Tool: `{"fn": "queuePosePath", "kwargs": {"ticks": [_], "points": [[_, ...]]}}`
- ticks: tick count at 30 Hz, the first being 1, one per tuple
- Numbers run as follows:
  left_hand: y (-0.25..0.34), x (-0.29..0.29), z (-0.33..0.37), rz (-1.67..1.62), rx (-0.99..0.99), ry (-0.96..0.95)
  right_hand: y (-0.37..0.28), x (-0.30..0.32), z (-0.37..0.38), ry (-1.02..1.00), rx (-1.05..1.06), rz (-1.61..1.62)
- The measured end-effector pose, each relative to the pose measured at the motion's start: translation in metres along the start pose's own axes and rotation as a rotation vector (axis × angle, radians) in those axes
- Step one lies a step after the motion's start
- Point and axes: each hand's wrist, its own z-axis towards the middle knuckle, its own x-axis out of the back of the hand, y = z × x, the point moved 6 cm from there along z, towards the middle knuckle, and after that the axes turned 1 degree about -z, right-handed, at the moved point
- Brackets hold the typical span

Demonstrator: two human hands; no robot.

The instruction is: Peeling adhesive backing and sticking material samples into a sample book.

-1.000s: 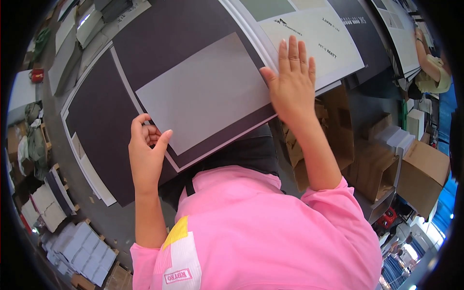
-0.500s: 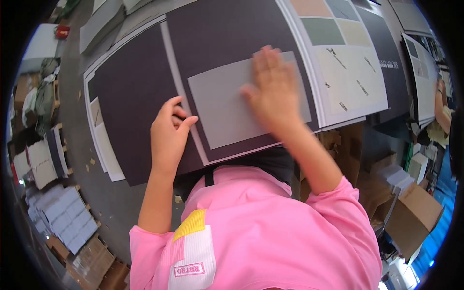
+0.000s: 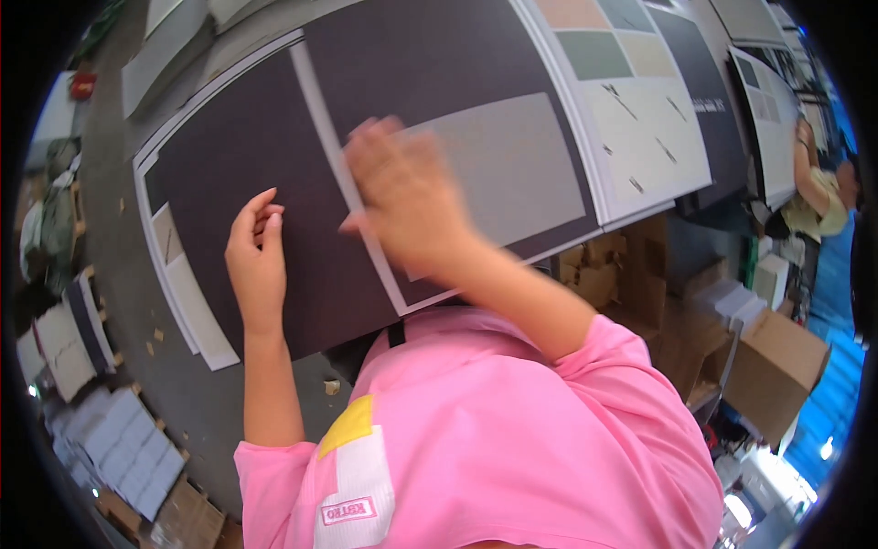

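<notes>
The left hand [image 3: 256, 261] curls loosely over a black panel [image 3: 320, 265]; apart from it, the blurred right hand [image 3: 409, 203] spreads open across the left edge of a grey sheet [image 3: 517, 165], contact unclear.

Grey floor [image 3: 203, 403] left of the grip's got scraps [image 3: 157, 336] lying around, plus white stacks [image 3: 119, 448] farther out. Far right of it: blue surface [image 3: 840, 403], bright glare [image 3: 777, 474].

Soft light, blurred right hand [image 3: 410, 203]
</notes>
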Motion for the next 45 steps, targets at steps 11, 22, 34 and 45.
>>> {"fn": "queuePosePath", "kwargs": {"ticks": [11,22,34,45], "points": [[0.058,-0.103,-0.021,0.640,-0.608,-0.394,-0.003,0.015,-0.093,-0.186,-0.007,0.013],[0.058,-0.101,-0.022,0.704,-0.627,-0.369,0.063,0.062,-0.108,-0.089,-0.295,-0.250],[0.057,-0.098,-0.021,0.721,-0.698,-0.317,0.120,0.083,-0.145,0.067,-0.560,-0.436],[0.052,-0.102,-0.022,0.765,-0.690,-0.324,0.146,0.089,-0.174,-0.085,-0.519,-0.629]]}}
